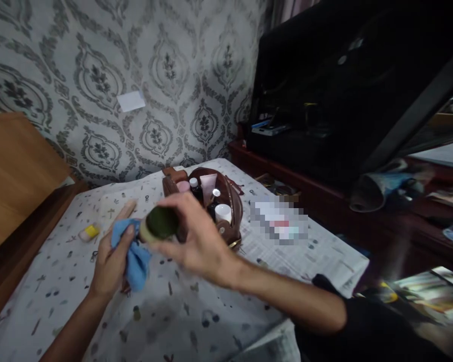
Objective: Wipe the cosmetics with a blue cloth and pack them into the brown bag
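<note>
My left hand (111,259) pinches a light blue cloth (136,264), which hangs down from the fingers. My right hand (198,241) grips a dark green round container (162,222), tilted with one round end toward me. Its other end meets the cloth, and its exact kind is blurred. Just behind the right hand stands an open brown bag (236,201). In it are a pink tube (209,185), a white-capped dark bottle (195,186), a white jar (223,213) and other small containers, partly hidden by my hand.
A small bottle with a yellow label (90,232) lies left on the patterned tablecloth (189,311), and a beige tube (126,208) lies behind my left hand. A blurred-out item (279,219) is right of the bag. A large black television (335,100) stands on a dark red cabinet (287,171).
</note>
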The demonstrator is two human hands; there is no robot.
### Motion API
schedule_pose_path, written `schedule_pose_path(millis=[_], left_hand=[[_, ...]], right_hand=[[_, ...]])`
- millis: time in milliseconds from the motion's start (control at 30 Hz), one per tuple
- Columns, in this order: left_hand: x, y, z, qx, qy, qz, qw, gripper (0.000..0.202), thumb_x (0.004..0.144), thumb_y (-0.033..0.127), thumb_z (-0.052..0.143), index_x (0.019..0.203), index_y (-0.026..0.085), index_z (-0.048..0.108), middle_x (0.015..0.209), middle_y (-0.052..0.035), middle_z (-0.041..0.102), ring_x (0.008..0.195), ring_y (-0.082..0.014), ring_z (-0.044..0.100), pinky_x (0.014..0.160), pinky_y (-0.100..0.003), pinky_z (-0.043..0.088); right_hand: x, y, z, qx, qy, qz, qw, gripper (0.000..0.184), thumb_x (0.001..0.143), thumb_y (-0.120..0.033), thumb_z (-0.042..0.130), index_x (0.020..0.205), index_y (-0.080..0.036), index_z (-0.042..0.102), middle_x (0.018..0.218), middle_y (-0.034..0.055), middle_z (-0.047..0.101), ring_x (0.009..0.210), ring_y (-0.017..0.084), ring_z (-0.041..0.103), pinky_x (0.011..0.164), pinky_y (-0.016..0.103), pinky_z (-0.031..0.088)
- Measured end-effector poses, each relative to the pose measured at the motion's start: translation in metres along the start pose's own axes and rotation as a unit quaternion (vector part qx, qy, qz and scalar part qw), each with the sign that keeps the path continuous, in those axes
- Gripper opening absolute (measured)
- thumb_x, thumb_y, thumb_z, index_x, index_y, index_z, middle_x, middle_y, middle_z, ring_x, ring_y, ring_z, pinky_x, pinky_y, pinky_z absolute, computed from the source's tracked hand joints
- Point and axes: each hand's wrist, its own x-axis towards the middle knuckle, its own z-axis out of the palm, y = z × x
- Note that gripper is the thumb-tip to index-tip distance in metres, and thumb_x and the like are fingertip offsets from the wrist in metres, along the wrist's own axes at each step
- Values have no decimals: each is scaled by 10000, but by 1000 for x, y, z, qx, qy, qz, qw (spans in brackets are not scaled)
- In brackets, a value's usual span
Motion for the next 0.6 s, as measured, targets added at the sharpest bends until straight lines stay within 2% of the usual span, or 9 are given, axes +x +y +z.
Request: schedule_pose_path(millis=[67, 100, 167, 233, 300, 367, 500, 600], left_hand=[[8, 6, 8, 105, -37, 127, 986, 279, 959, 441, 541, 1059, 250, 718, 1125, -52, 721, 1090, -248, 668, 922, -347, 557], [10, 9, 12, 155, -52, 193, 967, 273, 970, 380, 528, 1141, 263, 706, 1207, -57, 697, 1154, -251, 646, 970, -359, 539], [13, 14, 21, 245, -93, 316, 912, 365, 979, 257, 481, 1311, 283, 631, 1347, -77, 634, 1265, -261, 590, 1020, -385, 515], [14, 16, 29, 313, -125, 396, 854, 490, 958, 155, 446, 1426, 272, 536, 1439, -97, 578, 1359, -279, 519, 1036, -403, 509], [13, 14, 35, 353, -150, 430, 817, 585, 924, 91, 428, 1490, 237, 458, 1482, -114, 548, 1409, -290, 469, 1021, -404, 523], [12, 10, 37, 365, -158, 440, 805, 646, 895, 58, 420, 1521, 218, 409, 1479, -122, 551, 1414, -287, 464, 986, -391, 545], [11, 0, 36, 353, -146, 438, 814, 717, 876, 36, 390, 1558, 252, 350, 1483, -105, 554, 1410, -278, 472, 1018, -423, 532], [12, -5, 36, 344, -150, 429, 822, 729, 880, 54, 394, 1572, 272, 324, 1502, -95, 540, 1413, -284, 472, 1077, -478, 498]], right_hand=[[27, 4, -30, -60, 39, -17, 997, 418, 831, -289, 753, 1186, -210, 547, 1171, 74, 596, 1079, 203, 591, 940, 351, 514], [41, 9, -43, -99, 30, -20, 994, 398, 843, -274, 728, 1191, -204, 548, 1161, 72, 599, 1073, 204, 593, 942, 352, 507], [65, 22, -61, -184, -7, -17, 983, 413, 832, -236, 709, 1215, -181, 562, 1143, 72, 591, 1053, 205, 595, 928, 341, 496], [82, 36, -70, -267, -77, 13, 961, 382, 824, -223, 712, 1187, -167, 608, 1115, 70, 587, 969, 195, 606, 878, 318, 492], [91, 49, -71, -334, -159, 44, 928, 358, 812, -209, 725, 1157, -161, 641, 1107, 74, 597, 889, 183, 616, 808, 293, 486], [94, 59, -67, -397, -235, 45, 886, 341, 805, -169, 727, 1138, -145, 656, 1128, 100, 622, 906, 201, 632, 794, 295, 479], [95, 68, -56, -502, -323, -4, 803, 325, 803, -113, 718, 1125, -112, 672, 1203, 163, 662, 1123, 291, 612, 940, 381, 439], [97, 72, -49, -535, -347, -27, 770, 362, 776, -120, 740, 1134, -109, 680, 1144, 165, 710, 1143, 318, 608, 976, 424, 403]])
